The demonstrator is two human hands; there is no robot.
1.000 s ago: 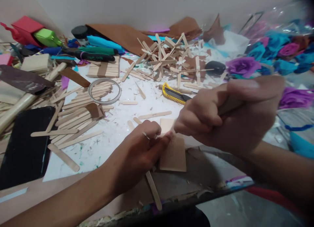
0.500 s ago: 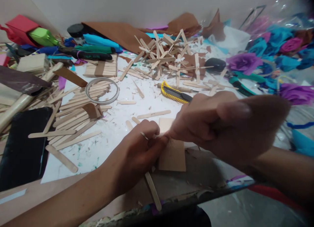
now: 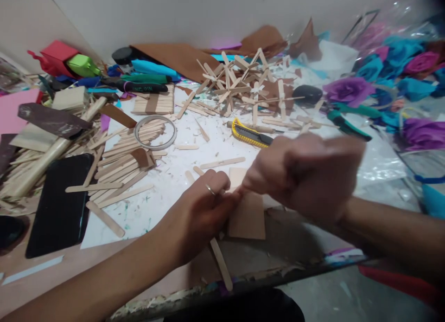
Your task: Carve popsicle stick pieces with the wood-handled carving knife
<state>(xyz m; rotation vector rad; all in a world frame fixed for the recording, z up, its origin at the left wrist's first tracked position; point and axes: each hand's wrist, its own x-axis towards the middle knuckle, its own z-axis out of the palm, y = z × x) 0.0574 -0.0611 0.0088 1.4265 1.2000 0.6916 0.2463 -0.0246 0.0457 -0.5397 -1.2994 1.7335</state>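
The ragged brown table edge [image 3: 174,295] runs close at six o'clock; scrap-flecked white paper [image 3: 163,173] opens toward ten. Our left hand [image 3: 205,213] and right hand [image 3: 302,178] curl together over a flat tan rectangular wooden board [image 3: 247,218], paler toward twelve; what they grip, or how tightly, we cannot tell.

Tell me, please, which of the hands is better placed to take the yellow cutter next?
Probably the right hand: in this view it is nearer the yellow cutter, whose dark end points toward it. The left hand is farther away.
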